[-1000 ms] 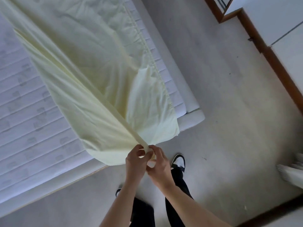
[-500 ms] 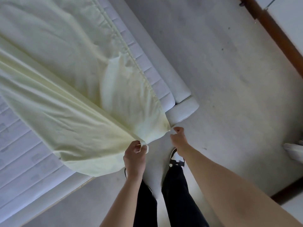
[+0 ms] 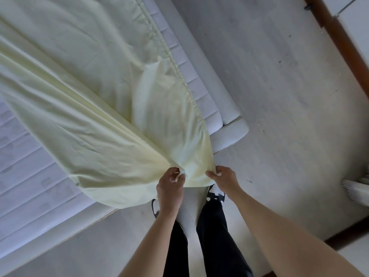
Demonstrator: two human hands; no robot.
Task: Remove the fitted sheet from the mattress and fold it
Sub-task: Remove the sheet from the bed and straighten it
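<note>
A pale yellow fitted sheet (image 3: pixel 89 108) lies pulled off the corner of the white quilted mattress (image 3: pixel 26 176) and stretches from the upper left down to me. My left hand (image 3: pixel 169 188) pinches a bunched fold of the sheet's near end. My right hand (image 3: pixel 223 178) grips the sheet's elastic edge just to the right, about a hand's width away. The gathered elastic hem (image 3: pixel 169 58) runs along the mattress's right side. The sheet's near end hangs off the bed's corner over the floor.
The white bed frame corner (image 3: pixel 231 136) juts out right of the sheet. Grey floor (image 3: pixel 289 116) spreads to the right, bordered by a brown wooden skirting (image 3: pixel 343 48). My black trousers and black-and-white shoes (image 3: pixel 215 193) are below the hands. A white object (image 3: pixel 357 188) sits at the right edge.
My hands were together on the sheet's tip, then the right hand let go and swung right. It now grips the sheet's elastic edge, spreading the end between both hands.
</note>
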